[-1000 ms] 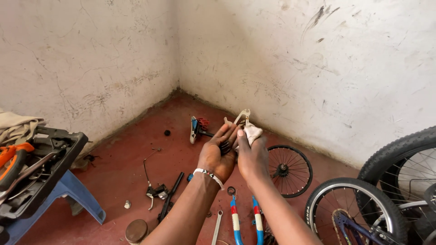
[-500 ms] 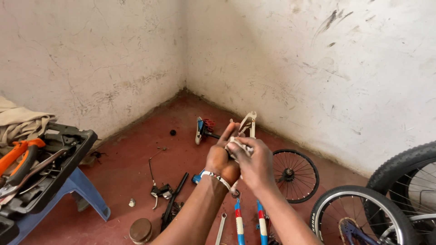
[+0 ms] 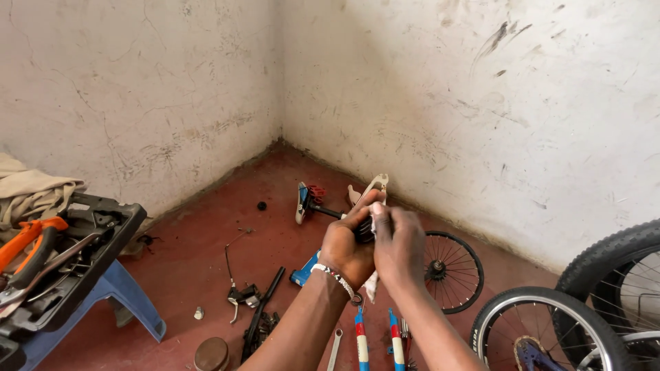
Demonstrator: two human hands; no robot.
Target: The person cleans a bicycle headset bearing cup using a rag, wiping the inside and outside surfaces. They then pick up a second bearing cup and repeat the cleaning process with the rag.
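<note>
Above the red floor [image 3: 206, 261] | left hand [image 3: 346, 249] and right hand [image 3: 399, 249] pressed together, clasping a dark bicycle part [image 3: 363, 230] with white cloth [image 3: 372, 285] | work mid-way, small spoked wheel [image 3: 450, 271] lies loose beside them.

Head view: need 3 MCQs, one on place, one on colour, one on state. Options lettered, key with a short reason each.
1. Where does the open black tool case sit?
A. On a blue plastic stool at the left
B. On the floor by the right wall
C. Hung on the wall

2. What colour is the floor?
A. Grey
B. Dark red
C. Green

3. How are the left hand and right hand placed?
A. Both flat on the floor
B. Apart, each on a wheel
C. Raised together, closed on a dark part with a pale piece sticking up

Key:
1 A: the blue stool shows under the case at the left edge.
2 B: the floor in the corner is dark red.
3 C: both hands meet in mid-frame above the floor, fingers wrapped round the part; the small spoked wheel lies untouched beside them.
</note>
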